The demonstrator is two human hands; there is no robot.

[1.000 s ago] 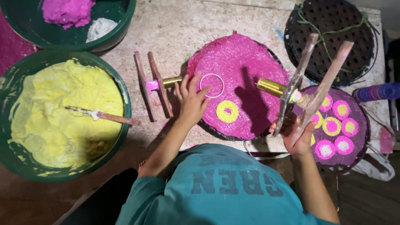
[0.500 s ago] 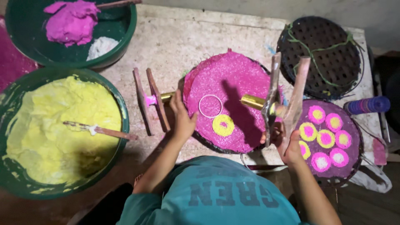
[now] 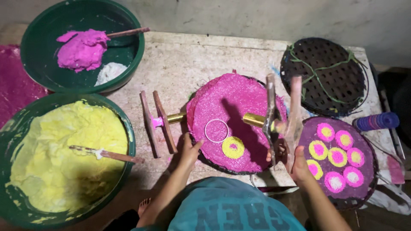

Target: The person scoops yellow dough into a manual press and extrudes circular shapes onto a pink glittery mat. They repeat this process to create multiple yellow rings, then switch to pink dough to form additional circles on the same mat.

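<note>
A round tray (image 3: 239,92) covered in pink strands lies in the middle of the table. On it sit a white ring (image 3: 216,130) and a yellow disc with a pink centre (image 3: 233,147). My left hand (image 3: 188,149) rests on the tray's near-left edge, just below the ring, and holds nothing. My right hand (image 3: 299,166) grips a wooden press (image 3: 280,113) by its handles. The press has a brass cylinder and stands nearly upright over the tray's right edge. A second wooden press (image 3: 157,122) lies on the table to the left of the tray.
A dark tray (image 3: 371,147) at the right holds several yellow and pink discs. Behind it lies a perforated black tray (image 3: 325,77) with green string. Green basins hold yellow dough (image 3: 55,145) and pink dough (image 3: 81,49), each with a stick. A blue roll (image 3: 376,121) lies far right.
My right hand has swung the press from a slant to nearly upright and brought it left. My left hand has slid from the ring down to the tray's edge.
</note>
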